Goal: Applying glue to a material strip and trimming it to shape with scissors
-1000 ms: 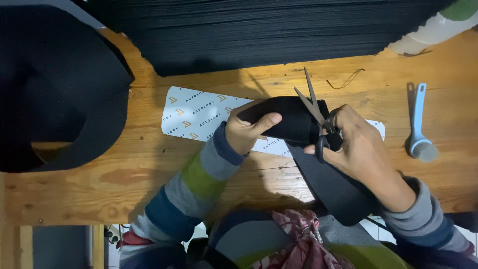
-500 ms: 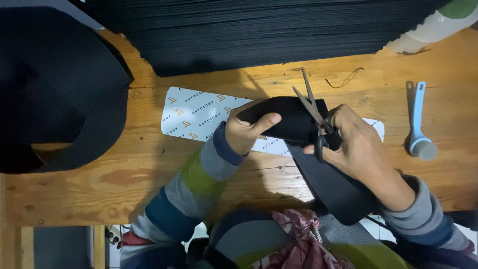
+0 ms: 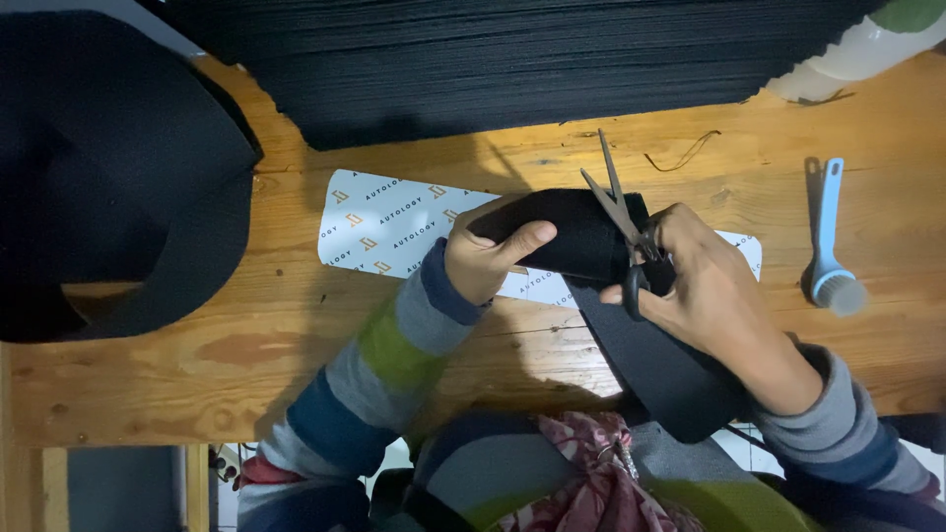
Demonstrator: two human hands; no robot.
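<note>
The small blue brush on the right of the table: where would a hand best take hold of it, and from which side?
Probably by the long, thin handle of the blue brush, reaching from the right or above. It lies flat on the wooden table, bristle head toward the person, nothing beside it.

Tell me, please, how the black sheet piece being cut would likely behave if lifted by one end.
The black sheet piece probably flexes rather than stays stiff: it curves over the left hand and hangs off the table edge. It seems light, since a thumb-and-finger grip holds it. Its matte surface looks unlikely to slip while the right hand works the scissors.
</note>
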